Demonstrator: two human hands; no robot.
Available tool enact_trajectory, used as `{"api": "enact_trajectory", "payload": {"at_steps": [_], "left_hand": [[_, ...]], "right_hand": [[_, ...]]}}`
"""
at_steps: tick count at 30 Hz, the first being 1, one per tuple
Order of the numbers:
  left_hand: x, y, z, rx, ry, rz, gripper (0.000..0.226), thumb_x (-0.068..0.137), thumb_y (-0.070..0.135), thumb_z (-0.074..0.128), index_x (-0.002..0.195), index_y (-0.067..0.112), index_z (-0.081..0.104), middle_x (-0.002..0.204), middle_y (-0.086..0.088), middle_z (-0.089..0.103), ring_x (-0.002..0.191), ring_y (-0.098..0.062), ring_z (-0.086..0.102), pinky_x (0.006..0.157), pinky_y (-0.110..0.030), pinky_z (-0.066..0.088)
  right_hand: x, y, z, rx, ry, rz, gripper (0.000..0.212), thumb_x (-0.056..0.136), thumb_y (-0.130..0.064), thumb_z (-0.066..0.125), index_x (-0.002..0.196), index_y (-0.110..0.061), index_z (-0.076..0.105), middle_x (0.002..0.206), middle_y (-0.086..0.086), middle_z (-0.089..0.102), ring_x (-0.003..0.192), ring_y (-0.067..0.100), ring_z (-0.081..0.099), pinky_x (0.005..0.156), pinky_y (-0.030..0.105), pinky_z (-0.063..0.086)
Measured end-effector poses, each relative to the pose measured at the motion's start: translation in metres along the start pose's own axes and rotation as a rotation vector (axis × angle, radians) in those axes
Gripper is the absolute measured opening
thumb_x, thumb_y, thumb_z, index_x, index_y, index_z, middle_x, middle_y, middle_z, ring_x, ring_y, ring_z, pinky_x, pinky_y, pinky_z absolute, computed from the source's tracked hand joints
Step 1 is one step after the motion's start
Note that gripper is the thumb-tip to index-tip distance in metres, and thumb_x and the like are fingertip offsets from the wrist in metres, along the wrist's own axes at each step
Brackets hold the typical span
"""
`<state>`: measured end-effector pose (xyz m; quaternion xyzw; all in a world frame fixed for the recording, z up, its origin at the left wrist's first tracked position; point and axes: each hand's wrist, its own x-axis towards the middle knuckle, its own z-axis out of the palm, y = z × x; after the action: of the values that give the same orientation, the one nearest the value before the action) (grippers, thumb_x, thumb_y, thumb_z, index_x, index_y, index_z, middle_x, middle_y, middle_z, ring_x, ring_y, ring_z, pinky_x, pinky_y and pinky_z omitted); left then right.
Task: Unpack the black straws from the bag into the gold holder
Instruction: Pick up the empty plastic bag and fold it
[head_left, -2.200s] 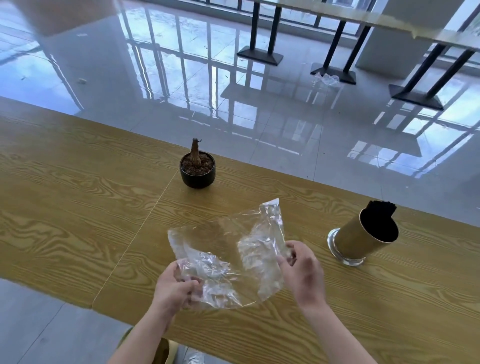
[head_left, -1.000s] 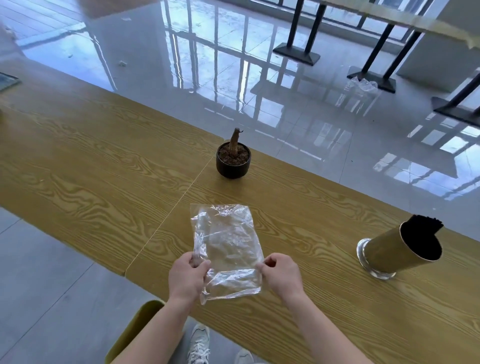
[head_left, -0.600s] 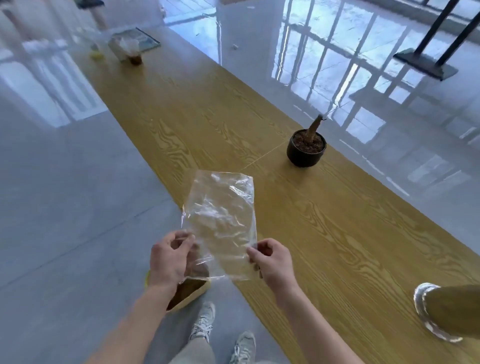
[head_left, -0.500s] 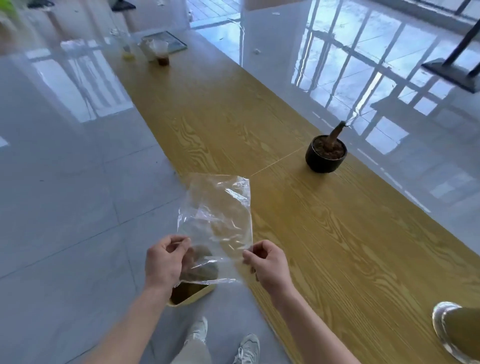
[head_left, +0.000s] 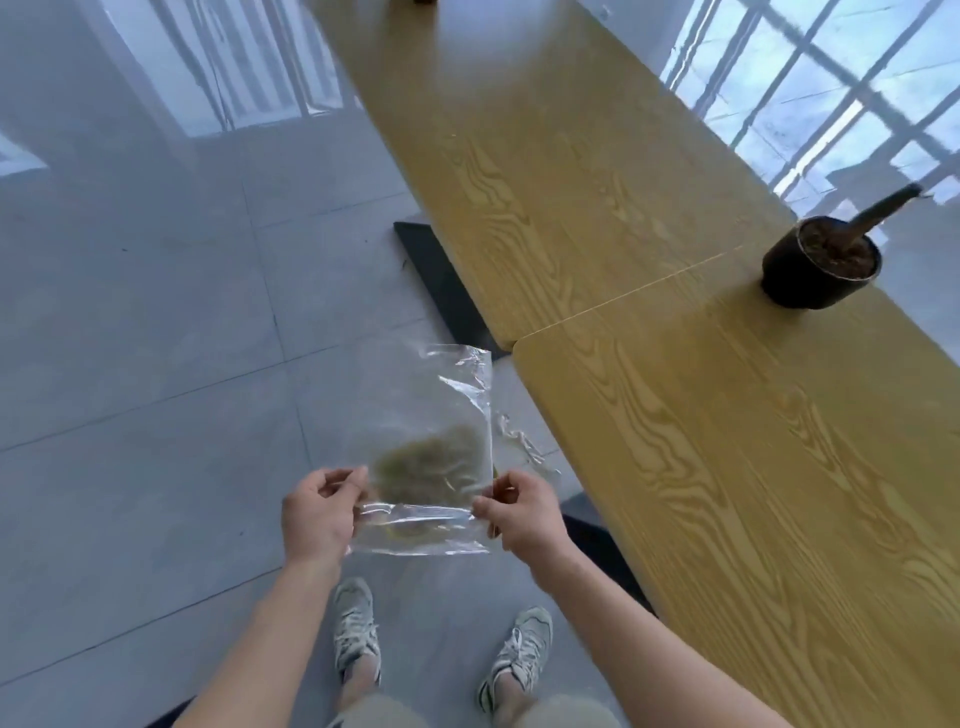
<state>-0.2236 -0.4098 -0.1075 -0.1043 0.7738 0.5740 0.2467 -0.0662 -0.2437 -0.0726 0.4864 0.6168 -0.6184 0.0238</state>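
Observation:
A clear plastic bag (head_left: 431, 415) hangs flat in front of me over the grey floor, to the left of the wooden table (head_left: 727, 415). My left hand (head_left: 322, 512) pinches its lower left edge and my right hand (head_left: 519, 512) pinches its lower right edge. No black straws show inside the bag. Through the plastic I see a blurred yellowish-green shape below it. The gold holder and the straws are out of view.
A small black pot (head_left: 818, 265) with a bare brown stem stands on the table at the right. A dark table base (head_left: 441, 280) lies on the floor beside the table edge. My two shoes (head_left: 441, 644) are on the glossy tiled floor (head_left: 156, 338).
My view has swung left and down, away from the table; the gold holder has left the frame. Both hands have carried the bag off the table edge and over the floor.

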Motion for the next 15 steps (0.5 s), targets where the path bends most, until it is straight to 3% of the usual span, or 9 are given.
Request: {"api": "enact_trajectory", "payload": {"at_steps": [3,6,10,13,15], "left_hand": [[0.030,-0.030,-0.020,-0.025,-0.051,-0.088,0.018,0.086,0.014,0.077,0.101,0.007,0.070,0.083,-0.013,0.075,0.062,-0.013,0.065,0.063,-0.029,0.054],[0.054,-0.064,-0.033,-0.142,-0.106,-0.243,0.034,0.086,0.015,0.076,0.117,0.014,0.063,0.085,-0.007,0.069,0.062,-0.014,0.058,0.062,-0.032,0.046],[0.078,-0.115,-0.017,-0.287,-0.209,-0.453,0.051,0.086,0.010,0.074,0.132,0.014,0.053,0.104,-0.014,0.070,0.083,-0.029,0.065,0.072,-0.039,0.052],[0.098,-0.156,0.010,-0.201,-0.252,-0.503,0.041,0.086,0.013,0.076,0.124,0.014,0.058,0.110,-0.012,0.070,0.091,-0.033,0.069,0.078,-0.043,0.057],[0.113,-0.180,0.030,-0.113,-0.205,-0.471,0.023,0.086,0.009,0.076,0.104,0.016,0.063,0.098,-0.013,0.070,0.082,-0.028,0.073,0.068,-0.038,0.060]], "right_hand": [[0.017,0.031,0.036,0.053,0.036,0.157,0.011,0.086,-0.006,0.075,0.084,-0.008,0.064,0.066,0.004,0.069,0.048,0.009,0.056,0.044,0.022,0.043],[0.044,0.066,0.070,0.134,0.088,0.285,0.016,0.086,-0.004,0.074,0.079,-0.009,0.061,0.066,0.009,0.067,0.050,0.015,0.051,0.043,0.024,0.040],[0.086,0.113,0.114,0.294,0.153,0.392,0.011,0.086,-0.004,0.074,0.080,-0.004,0.064,0.065,0.009,0.068,0.053,0.017,0.054,0.045,0.025,0.039],[0.121,0.149,0.144,0.392,0.222,0.457,0.010,0.086,-0.004,0.075,0.085,-0.003,0.066,0.062,0.008,0.068,0.048,0.014,0.055,0.043,0.024,0.042],[0.145,0.168,0.159,0.428,0.244,0.480,0.012,0.087,-0.005,0.075,0.089,0.000,0.064,0.061,0.008,0.069,0.047,0.014,0.057,0.044,0.025,0.045]]}}
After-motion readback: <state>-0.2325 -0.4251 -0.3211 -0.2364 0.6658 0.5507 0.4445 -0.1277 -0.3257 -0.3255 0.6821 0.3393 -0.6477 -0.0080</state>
